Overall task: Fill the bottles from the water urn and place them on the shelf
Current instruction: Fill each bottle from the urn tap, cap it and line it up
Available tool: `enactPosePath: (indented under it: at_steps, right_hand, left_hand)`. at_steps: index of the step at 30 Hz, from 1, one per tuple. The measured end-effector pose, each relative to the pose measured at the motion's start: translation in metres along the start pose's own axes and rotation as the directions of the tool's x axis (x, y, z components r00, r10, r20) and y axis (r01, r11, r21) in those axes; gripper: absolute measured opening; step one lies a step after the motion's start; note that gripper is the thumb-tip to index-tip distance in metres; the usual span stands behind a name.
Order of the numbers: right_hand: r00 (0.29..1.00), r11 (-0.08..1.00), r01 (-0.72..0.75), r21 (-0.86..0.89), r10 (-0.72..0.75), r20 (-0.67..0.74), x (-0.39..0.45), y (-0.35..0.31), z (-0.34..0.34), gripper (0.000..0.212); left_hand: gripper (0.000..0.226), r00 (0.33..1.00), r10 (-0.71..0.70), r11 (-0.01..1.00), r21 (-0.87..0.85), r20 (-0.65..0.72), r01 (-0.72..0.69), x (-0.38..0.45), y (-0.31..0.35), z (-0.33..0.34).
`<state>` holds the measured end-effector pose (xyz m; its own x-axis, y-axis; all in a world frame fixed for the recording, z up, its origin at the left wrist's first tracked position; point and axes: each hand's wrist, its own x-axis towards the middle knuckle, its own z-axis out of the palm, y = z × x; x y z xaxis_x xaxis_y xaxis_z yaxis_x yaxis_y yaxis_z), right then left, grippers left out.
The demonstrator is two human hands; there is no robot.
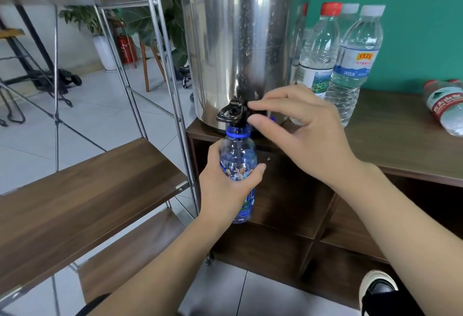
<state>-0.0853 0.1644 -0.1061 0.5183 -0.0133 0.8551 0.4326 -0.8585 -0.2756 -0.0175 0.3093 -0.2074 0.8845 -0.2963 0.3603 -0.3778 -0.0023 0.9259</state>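
Forearms: two bare forearms reach in from the bottom edge, nearest the camera; a shoe shows at lower right.
Left hand [226, 185]: fingers and thumb wrapped round the middle of the blue bottle [239, 162], holding it upright.
Right hand [298, 125]: thumb and forefinger pinching at the black tap [233, 112]; the other fingers loosely curled. Whether the tap is open I cannot tell.
Key relation: the bottle's long axis is vertical, its uncapped blue neck directly under the tap spout and touching or nearly so. The right hand is the nearer to the lever; the left carries the bottle, in front of the cabinet and off the tabletop.
Fill level: hard to read through the tinted plastic and printed label; it looks far from full.
Urn [240, 39]: tall polished steel cylinder, beaded with droplets, standing on the brown wood-grain tabletop [400, 140].
Other bottles: clear ribbed plastic ones stand just right of the urn, a red-capped bottle [319, 49] and a white-capped bottle [355, 64] among them; a red-capped one lies on its side [448, 105] further right.
Shelf [87, 187]: smooth wood-look boards on a chrome frame, to the left of the left hand, so that hand looks best placed to set the bottle down there.
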Motion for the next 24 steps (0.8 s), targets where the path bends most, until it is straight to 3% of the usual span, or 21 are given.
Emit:
enactPosePath:
  at_steps: [3,6,11,20,24]
  right_hand:
    - [0.991,0.987,-0.131,-0.088,0.129,-0.019,-0.019,0.03,-0.006,0.014]
    - [0.965,0.941,-0.238,-0.242,0.257,0.05,-0.036,0.063,-0.014,0.016]
    - [0.893,0.888,-0.356,-0.293,0.415,0.173,-0.044,0.08,-0.028,0.037]
    - [0.838,0.861,-0.396,-0.32,0.481,0.258,-0.047,0.087,-0.031,0.061]
    - [0.826,0.856,-0.377,-0.354,0.484,0.288,-0.047,0.087,-0.029,0.058]
  left_hand:
    - [0.064,1.0,-0.016,0.999,0.036,-0.027,0.017,0.002,0.002,0.005]
    - [0.062,0.997,-0.043,0.997,0.062,-0.058,0.046,0.0,0.005,0.012]
    - [0.057,0.992,-0.094,0.994,0.042,-0.082,0.098,-0.005,0.011,0.016]
    - [0.053,0.983,-0.088,0.993,0.06,-0.158,0.098,-0.004,0.013,0.023]
    - [0.054,0.983,-0.06,0.994,0.077,-0.175,0.074,-0.004,0.011,0.021]
